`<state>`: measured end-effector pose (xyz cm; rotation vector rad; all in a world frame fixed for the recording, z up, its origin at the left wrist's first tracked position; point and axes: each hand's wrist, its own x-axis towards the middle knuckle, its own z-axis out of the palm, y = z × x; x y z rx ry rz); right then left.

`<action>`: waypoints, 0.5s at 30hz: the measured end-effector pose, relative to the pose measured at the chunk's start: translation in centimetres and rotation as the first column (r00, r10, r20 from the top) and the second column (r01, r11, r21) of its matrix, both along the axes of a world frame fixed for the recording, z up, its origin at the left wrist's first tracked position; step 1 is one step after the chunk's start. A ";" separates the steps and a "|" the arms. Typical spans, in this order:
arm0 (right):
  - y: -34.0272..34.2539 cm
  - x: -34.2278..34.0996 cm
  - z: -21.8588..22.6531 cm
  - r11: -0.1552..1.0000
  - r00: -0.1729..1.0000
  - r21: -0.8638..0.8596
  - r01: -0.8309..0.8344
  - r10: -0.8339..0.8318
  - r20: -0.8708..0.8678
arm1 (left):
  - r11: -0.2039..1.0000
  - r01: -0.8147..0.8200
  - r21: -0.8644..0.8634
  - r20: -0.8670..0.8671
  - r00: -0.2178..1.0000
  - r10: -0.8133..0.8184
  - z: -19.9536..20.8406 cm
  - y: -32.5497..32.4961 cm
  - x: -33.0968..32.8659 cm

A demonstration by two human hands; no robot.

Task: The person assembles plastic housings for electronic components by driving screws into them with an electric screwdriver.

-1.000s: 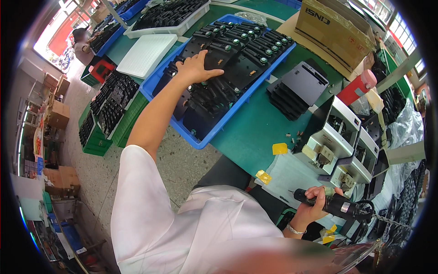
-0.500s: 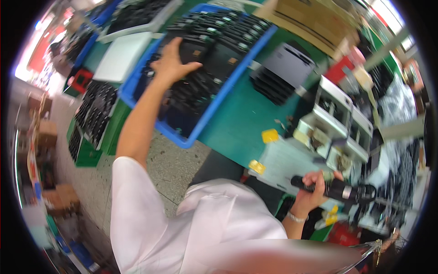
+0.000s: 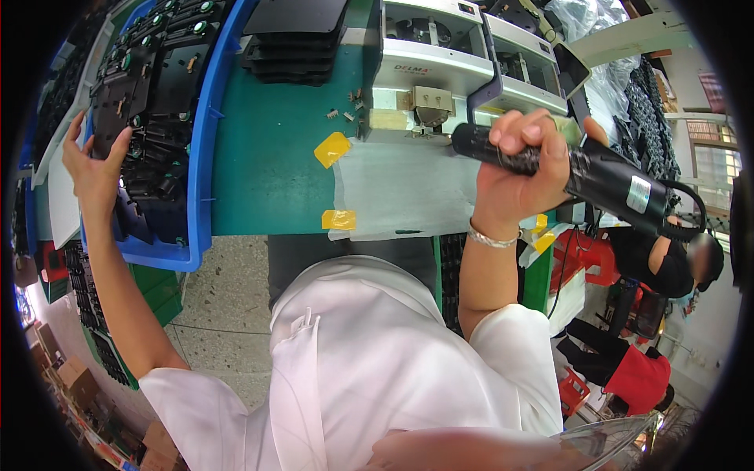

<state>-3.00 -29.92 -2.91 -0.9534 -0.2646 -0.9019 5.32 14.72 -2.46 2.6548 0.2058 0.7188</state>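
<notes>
I wore the fisheye camera on my head, facing down. From close above, it took in my shirt point(image 3: 377, 337), hands point(image 3: 95, 174) and the table point(image 3: 267, 157).

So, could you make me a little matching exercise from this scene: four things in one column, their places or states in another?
1. Left hand
2. Right hand
3. Silver bracelet
4. Stack of dark panels

A. Around a wrist
B. Thumb and fingers spread, at the blue tray
C. On the green table
D. Wrapped around a black tool

Pairs: 1-B, 2-D, 3-A, 4-C
</notes>
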 end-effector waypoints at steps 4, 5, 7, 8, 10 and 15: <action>0.1 0.9 0.1 0.992 0.994 -0.070 0.103 -0.106 -0.036 | 0.961 0.268 -0.075 0.077 0.962 -0.262 1.9 -6.1 -5.4; 0.1 1.0 -0.1 0.990 0.992 -0.088 0.108 -0.113 -0.048 | 0.918 0.381 -0.106 0.109 0.922 -0.370 2.2 -7.6 -6.6; 0.1 1.2 -0.2 0.988 0.992 -0.110 0.107 -0.114 -0.063 | 0.833 0.548 -0.080 0.164 0.831 -0.531 1.8 -10.0 -8.5; 0.1 1.3 -0.4 0.988 0.992 -0.116 0.101 -0.108 -0.062 | 0.820 0.571 -0.041 0.101 0.819 -0.565 2.1 -11.6 -9.8; 0.2 1.5 -0.4 0.988 0.993 -0.125 0.087 -0.096 -0.064 | 0.754 0.643 -0.137 0.084 0.766 -0.638 1.3 -14.1 -11.6; -0.3 1.8 -0.4 0.983 0.998 -0.182 0.001 -0.013 -0.064 | 0.707 0.669 -0.227 -0.121 0.701 -0.703 -1.9 -18.3 -14.0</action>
